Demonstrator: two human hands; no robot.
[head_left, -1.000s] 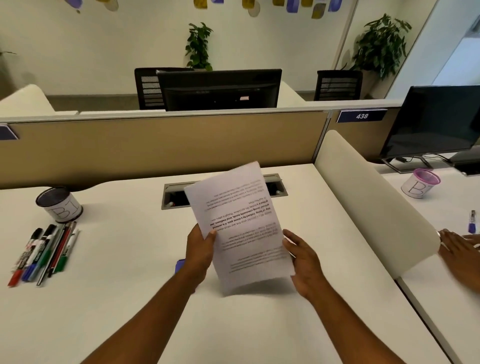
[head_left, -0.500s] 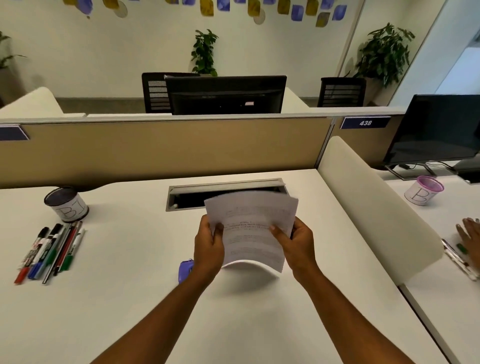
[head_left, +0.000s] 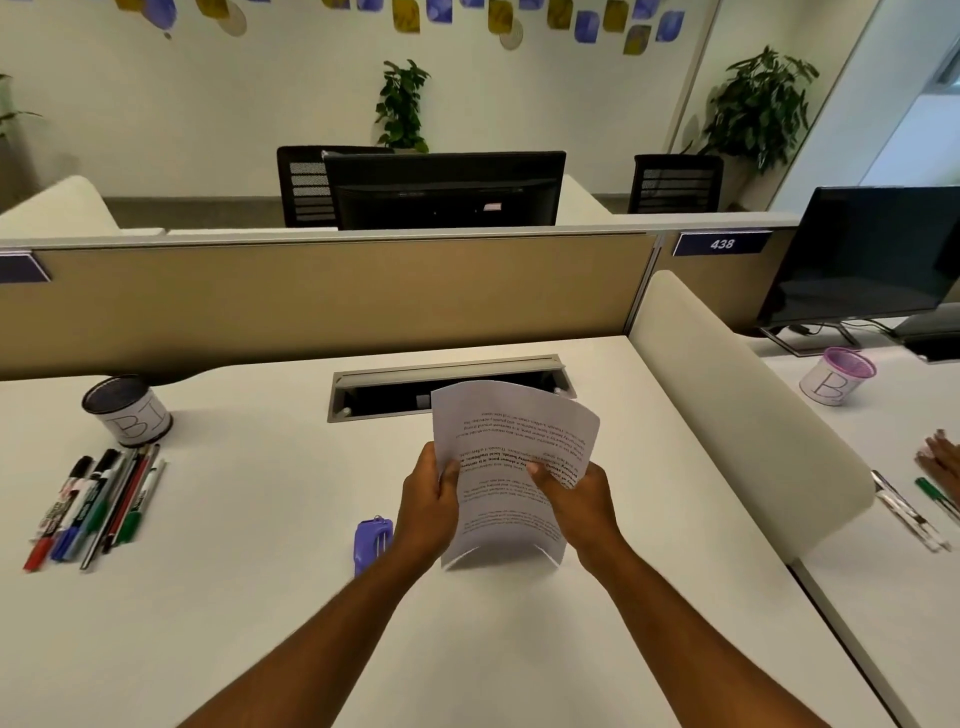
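- Sheet, white printed paper (head_left: 511, 467): held up over the middle of the white desk top (head_left: 234, 623). Bowed across its width, print upside down to the viewer. Its far edge, at twelve o'clock, overlaps the grey recessed cable slot (head_left: 384, 397) in the view. Whether its near edge touches the desk cannot be told.
- Left hand (head_left: 428, 512): grips the sheet's edge at nine o'clock, thumb on the printed face, fingers curled behind.
- Right hand (head_left: 576, 506): grips the edge at three o'clock, thumb pressed on the printed face, fingers behind.
- Small purple plastic object with a metal clip (head_left: 371, 538): flat on the desk, just beside the left wrist, at eight o'clock of the sheet.
- Black mesh cup with a white hand-lettered label (head_left: 126, 410): upright, at ten o'clock, well apart from the sheet.
- Row of red, blue, green and black markers (head_left: 98, 501): lying side by side at nine o'clock, near the cup.
- Beige partition panel (head_left: 322, 301): at twelve o'clock, behind the slot.
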